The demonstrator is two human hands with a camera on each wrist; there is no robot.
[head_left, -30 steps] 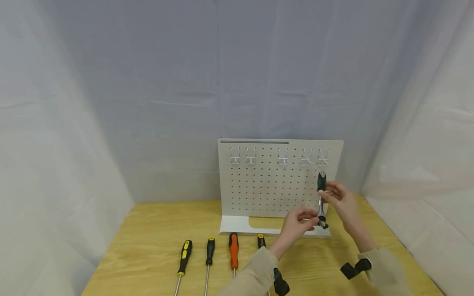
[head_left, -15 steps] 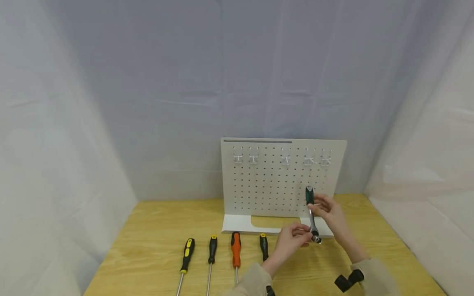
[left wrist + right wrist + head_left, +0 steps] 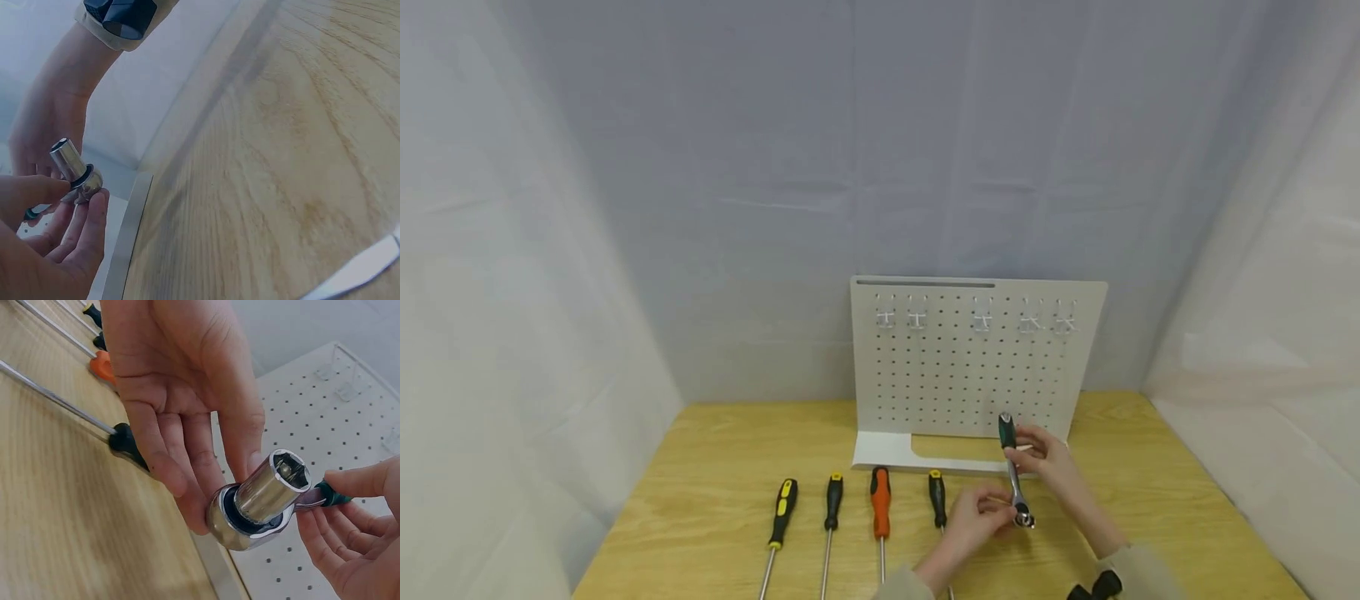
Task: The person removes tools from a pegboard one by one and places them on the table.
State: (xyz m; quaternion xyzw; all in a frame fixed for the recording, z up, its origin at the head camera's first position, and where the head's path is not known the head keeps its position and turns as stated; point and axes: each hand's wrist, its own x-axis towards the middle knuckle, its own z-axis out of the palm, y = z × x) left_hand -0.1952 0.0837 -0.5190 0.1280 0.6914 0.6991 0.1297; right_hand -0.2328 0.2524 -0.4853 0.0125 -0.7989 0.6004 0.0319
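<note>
Both hands hold a ratchet wrench with a green and black handle in front of the pegboard. My left hand pinches the head end between thumb and fingers. The fingers of my right hand pinch the wrench where the handle meets its metal shaft. In the right wrist view, a chrome socket sits on the ratchet head, its hex opening facing the camera. The left wrist view shows the socket pointing upward beside the left thumb. The wrench tilts, its handle toward the board.
A white pegboard with several clear hooks along its top stands at the back on a white base. Left of the hands lie a black-yellow screwdriver, a black one, an orange one and another dark one.
Both hands have brought the wrench down and left, away from the pegboard and nearer the person. Its handle now leans more to the left. The grip stays alike.
</note>
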